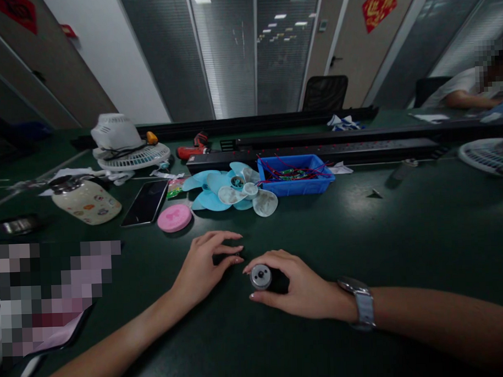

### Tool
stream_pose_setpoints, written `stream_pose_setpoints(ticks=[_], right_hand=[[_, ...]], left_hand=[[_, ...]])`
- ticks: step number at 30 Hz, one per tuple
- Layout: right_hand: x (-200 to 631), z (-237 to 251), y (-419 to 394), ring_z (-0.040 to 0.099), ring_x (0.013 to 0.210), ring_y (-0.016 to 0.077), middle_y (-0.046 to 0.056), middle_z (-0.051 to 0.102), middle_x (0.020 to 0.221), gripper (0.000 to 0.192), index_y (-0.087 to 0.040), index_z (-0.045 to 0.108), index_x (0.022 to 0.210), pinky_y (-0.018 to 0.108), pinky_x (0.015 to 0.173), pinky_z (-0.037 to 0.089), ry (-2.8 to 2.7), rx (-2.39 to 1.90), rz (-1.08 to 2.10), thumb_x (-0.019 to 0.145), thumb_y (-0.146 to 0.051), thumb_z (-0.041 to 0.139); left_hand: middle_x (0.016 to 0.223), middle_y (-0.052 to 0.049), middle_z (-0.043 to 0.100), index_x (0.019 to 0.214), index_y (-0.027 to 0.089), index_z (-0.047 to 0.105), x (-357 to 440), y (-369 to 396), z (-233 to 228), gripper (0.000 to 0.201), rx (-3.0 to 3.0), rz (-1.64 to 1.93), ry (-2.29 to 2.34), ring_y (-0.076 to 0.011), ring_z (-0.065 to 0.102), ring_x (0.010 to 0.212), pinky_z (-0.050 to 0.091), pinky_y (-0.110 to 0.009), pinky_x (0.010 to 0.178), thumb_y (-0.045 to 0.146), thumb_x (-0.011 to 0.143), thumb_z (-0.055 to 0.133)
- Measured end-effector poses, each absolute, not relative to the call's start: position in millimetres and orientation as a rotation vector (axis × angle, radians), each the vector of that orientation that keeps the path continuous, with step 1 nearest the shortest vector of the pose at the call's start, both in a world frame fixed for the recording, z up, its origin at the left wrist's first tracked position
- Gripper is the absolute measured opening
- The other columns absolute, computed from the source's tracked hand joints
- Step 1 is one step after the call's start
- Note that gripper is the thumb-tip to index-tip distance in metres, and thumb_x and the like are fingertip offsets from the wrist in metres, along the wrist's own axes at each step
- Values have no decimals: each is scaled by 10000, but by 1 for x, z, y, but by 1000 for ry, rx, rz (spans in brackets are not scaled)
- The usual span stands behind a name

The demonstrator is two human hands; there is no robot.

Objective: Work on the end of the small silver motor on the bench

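My right hand [298,288] rests on the dark green table [402,244] and grips a small round grey motor [260,276], its metal face turned toward me. A watch [361,303] sits on that wrist. My left hand [205,267] lies just left of the motor, fingers curled over the tabletop; whether they pinch some small part is too dark to tell. Beyond both hands lies a pile of light blue and white fan blades [231,192].
A blue bin [296,176] of red wires stands behind the blades. A pink disc [174,217], a phone [145,202], a cream bottle [87,201] and a white fan grille [130,154] lie at the left. Black rails [316,152] cross the table. A person sits far right [474,87].
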State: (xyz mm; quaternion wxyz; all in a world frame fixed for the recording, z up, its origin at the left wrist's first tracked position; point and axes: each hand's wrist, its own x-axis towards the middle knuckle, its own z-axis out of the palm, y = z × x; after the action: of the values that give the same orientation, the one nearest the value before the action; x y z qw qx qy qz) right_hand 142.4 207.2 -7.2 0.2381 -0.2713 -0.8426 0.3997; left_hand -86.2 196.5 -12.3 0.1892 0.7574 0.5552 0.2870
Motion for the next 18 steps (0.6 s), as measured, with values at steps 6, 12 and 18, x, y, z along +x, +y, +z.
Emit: stream_pose_setpoints(ticks=[6, 12, 18], right_hand=[[143, -11, 207, 613, 1038, 180, 15, 673, 1128, 394, -249, 605, 1163, 338, 927, 440, -2298, -720, 1077, 799, -329, 735], [142, -18, 207, 619, 934, 183, 39, 679, 1023, 346, -192, 625, 1061, 324, 847, 454, -2282, -703, 1016, 783, -361, 743], [141, -17, 206, 613, 902, 178, 36, 671, 995, 352, -188, 619, 1085, 317, 829, 448, -2281, -690, 1013, 788, -333, 739]], left_hand=[[963, -36, 736, 938, 225, 695, -75, 181, -2, 92, 2069, 1091, 1566, -235, 672, 948, 467, -440, 897, 237, 848, 680], [928, -12, 700, 933, 253, 704, -56, 163, 11, 96, 2034, 1173, 1318, -200, 638, 974, 497, -347, 861, 217, 845, 689], [944, -21, 688, 934, 257, 710, -53, 163, 12, 99, 2095, 1108, 1280, -206, 631, 960, 500, -355, 845, 206, 859, 668]])
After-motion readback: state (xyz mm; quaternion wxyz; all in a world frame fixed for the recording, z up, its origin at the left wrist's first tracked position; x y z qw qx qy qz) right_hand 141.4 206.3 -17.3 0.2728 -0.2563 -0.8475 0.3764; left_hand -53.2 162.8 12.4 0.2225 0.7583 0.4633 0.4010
